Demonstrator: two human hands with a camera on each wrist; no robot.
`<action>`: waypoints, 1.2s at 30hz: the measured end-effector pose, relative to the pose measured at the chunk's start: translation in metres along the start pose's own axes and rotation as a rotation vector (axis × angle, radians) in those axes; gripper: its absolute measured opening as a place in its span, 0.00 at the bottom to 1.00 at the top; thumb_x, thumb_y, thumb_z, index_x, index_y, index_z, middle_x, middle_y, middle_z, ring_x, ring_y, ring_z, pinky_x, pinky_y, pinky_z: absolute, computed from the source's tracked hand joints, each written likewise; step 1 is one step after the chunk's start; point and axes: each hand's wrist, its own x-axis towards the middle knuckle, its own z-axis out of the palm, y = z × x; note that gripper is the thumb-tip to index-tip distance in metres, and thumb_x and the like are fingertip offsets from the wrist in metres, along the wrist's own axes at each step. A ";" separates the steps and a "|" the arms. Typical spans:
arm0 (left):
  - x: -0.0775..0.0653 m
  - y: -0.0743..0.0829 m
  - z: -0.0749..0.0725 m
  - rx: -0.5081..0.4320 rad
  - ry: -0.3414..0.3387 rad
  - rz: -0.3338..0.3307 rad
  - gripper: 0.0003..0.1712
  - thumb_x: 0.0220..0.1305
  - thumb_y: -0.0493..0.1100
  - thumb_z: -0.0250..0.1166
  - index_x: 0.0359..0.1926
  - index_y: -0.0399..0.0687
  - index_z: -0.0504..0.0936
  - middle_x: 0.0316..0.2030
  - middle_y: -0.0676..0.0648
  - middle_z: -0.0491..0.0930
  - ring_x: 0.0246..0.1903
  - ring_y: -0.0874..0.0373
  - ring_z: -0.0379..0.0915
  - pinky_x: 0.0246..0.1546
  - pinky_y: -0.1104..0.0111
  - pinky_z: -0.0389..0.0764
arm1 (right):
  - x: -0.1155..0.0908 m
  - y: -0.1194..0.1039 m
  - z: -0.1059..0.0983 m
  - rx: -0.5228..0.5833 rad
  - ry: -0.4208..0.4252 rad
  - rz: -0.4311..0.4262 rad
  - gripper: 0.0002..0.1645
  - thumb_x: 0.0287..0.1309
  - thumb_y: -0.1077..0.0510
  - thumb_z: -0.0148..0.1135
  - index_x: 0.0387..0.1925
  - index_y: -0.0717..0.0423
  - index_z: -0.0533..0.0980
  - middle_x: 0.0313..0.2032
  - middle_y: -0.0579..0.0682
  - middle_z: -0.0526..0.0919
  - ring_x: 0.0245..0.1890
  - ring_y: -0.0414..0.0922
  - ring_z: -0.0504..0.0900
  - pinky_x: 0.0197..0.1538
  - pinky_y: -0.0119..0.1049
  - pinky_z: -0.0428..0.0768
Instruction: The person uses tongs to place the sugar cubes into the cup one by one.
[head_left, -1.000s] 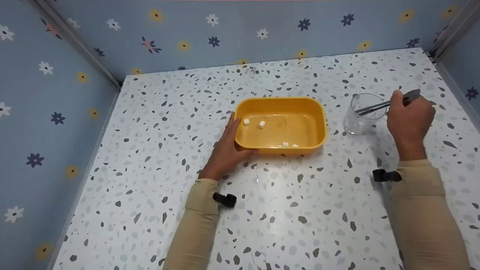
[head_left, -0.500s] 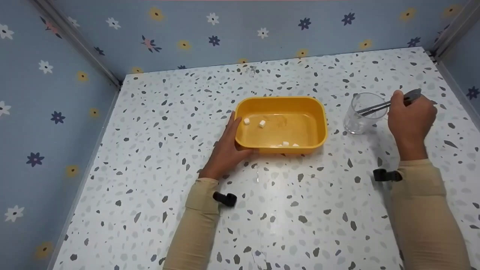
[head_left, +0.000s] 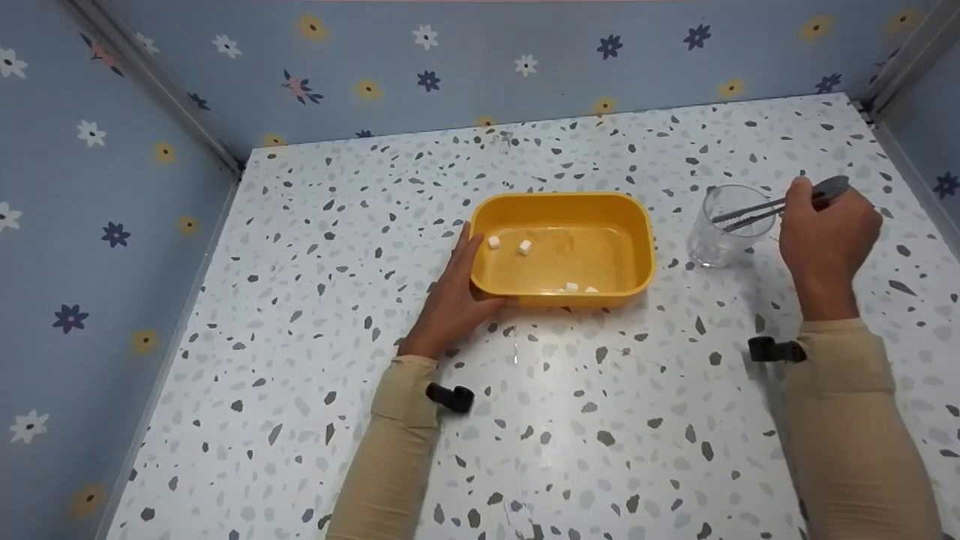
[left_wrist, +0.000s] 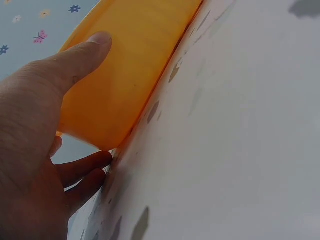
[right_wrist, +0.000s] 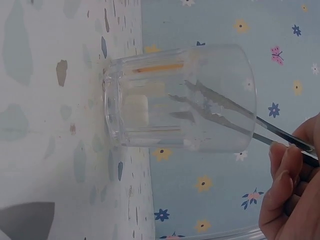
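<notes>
A yellow plastic tub (head_left: 562,301) sits on the speckled table, with several small white cubes (head_left: 524,247) inside. My left hand (head_left: 454,300) grips its near left corner, thumb (left_wrist: 100,42) against the front wall and fingers round the left side. To the right of the tub stands a clear drinking glass (head_left: 709,247), upright. My right hand (head_left: 827,244) holds grey tongs (head_left: 761,210), whose tips reach down into the glass and stand apart with nothing between them. A white cube (right_wrist: 135,111) lies at the bottom of the glass in the right wrist view.
Blue flowered panels (head_left: 465,67) rise behind the table (head_left: 337,225) and along its left side. Another panel (head_left: 934,150) borders the right edge. A small black wrist camera (head_left: 450,398) juts from the left sleeve, another (head_left: 776,349) from the right.
The tongs' arms have spread apart inside the glass, and my right hand has shifted slightly to the right. My left hand and the tub stay in place.
</notes>
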 end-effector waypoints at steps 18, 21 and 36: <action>0.000 0.001 0.000 -0.020 0.008 0.001 0.64 0.48 0.67 0.76 0.80 0.70 0.48 0.77 0.69 0.29 0.76 0.58 0.41 0.73 0.55 0.51 | -0.009 -0.012 -0.006 0.084 0.116 -0.046 0.15 0.67 0.46 0.59 0.31 0.50 0.79 0.24 0.33 0.74 0.25 0.29 0.74 0.35 0.27 0.70; 0.000 0.002 0.000 -0.016 0.007 0.000 0.64 0.48 0.68 0.76 0.80 0.70 0.47 0.77 0.71 0.29 0.76 0.58 0.41 0.73 0.55 0.51 | -0.011 -0.017 -0.008 0.131 0.133 -0.036 0.17 0.67 0.46 0.61 0.37 0.56 0.83 0.26 0.34 0.76 0.27 0.30 0.76 0.36 0.27 0.71; 0.001 -0.002 0.001 -0.018 0.011 -0.001 0.63 0.49 0.64 0.77 0.80 0.71 0.48 0.79 0.64 0.31 0.76 0.56 0.41 0.73 0.53 0.51 | -0.023 -0.033 -0.007 0.236 0.156 -0.122 0.11 0.67 0.50 0.62 0.29 0.49 0.79 0.24 0.40 0.77 0.25 0.37 0.73 0.33 0.29 0.69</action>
